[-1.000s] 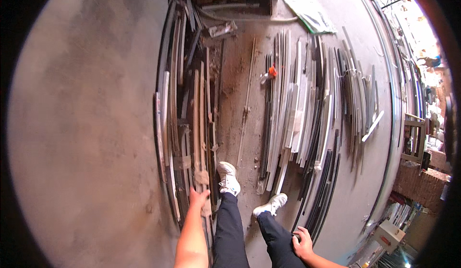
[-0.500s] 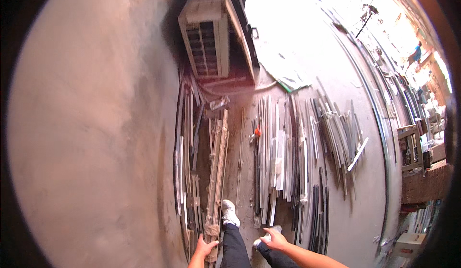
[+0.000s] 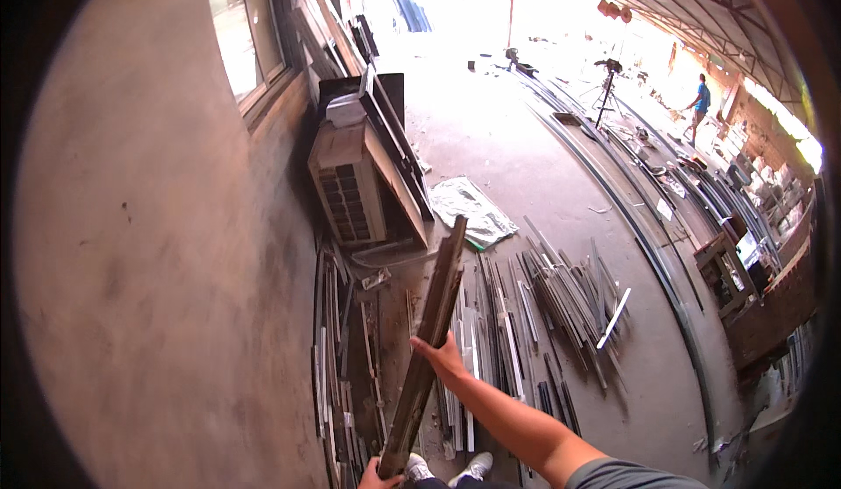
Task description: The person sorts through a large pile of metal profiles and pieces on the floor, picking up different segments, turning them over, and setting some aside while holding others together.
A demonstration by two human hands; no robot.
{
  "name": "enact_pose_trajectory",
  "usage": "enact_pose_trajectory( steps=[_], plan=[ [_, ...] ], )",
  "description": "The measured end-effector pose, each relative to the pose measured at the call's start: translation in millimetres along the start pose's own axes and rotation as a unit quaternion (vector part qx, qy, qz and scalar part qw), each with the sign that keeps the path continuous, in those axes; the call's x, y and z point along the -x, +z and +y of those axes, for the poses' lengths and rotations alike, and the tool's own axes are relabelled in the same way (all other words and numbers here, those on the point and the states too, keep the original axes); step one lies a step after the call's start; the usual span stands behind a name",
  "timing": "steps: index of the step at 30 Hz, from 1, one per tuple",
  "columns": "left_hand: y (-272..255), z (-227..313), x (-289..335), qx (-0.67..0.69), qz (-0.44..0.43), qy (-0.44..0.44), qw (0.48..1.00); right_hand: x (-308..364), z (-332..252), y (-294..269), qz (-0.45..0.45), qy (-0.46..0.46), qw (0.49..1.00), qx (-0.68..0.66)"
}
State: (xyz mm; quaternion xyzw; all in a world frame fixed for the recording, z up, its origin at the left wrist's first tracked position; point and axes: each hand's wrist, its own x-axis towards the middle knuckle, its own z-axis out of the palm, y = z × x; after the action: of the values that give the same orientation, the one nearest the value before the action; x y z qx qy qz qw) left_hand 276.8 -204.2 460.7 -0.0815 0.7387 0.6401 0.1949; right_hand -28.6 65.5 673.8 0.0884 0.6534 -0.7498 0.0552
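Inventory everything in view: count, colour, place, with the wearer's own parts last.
Bar bundle: one, brown, slanting between both hands
Wall-side bars: many, mixed, floor left
Spread bars: many, grey and dark, floor right of centre
White strip: one, white, right of those
Plastic sheet: one, whitish with green edge, floor ahead
Boxy unit: one, beige, beside wall
Wall: one, grey-brown, left
Window: one, pale, upper left
Stand: one, black, upper right
Person: one, blue top, far right
Farther clutter: too small to count
Shoes: two, white, bottom
Left hand: one, bundle's lower end
Right hand: one, bundle's middle
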Motion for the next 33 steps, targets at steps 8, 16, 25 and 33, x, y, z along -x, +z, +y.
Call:
enact_pose_trajectory(
  steps=[8, 16, 25, 33],
  plan=[
    [23.3, 130.8, -10.0, -0.161, 0.028, 0.008, 0.986, 39.5, -94.9, -2.4, 0.026, -0.117, 0.992, -0.046],
    [-15.2, 175.9, -12.6, -0.118, 0.09, 0.142, 0.979, 96.4, -208.4, 78.7, -0.007, -0.239, 0.971, 0.001],
    [-78.5, 26.2, 200.2, -0.061, 0.19, -0.097, 0.975, 140.9, -170.7, 107.1, -0.001, -0.32, 0.944, 0.081],
    [-27.3, -121.5, 419.9, -0.059, 0.202, -0.343, 0.915, 166.8, -43.0, 120.1, -0.019, -0.252, 0.965, 0.075]
  ],
)
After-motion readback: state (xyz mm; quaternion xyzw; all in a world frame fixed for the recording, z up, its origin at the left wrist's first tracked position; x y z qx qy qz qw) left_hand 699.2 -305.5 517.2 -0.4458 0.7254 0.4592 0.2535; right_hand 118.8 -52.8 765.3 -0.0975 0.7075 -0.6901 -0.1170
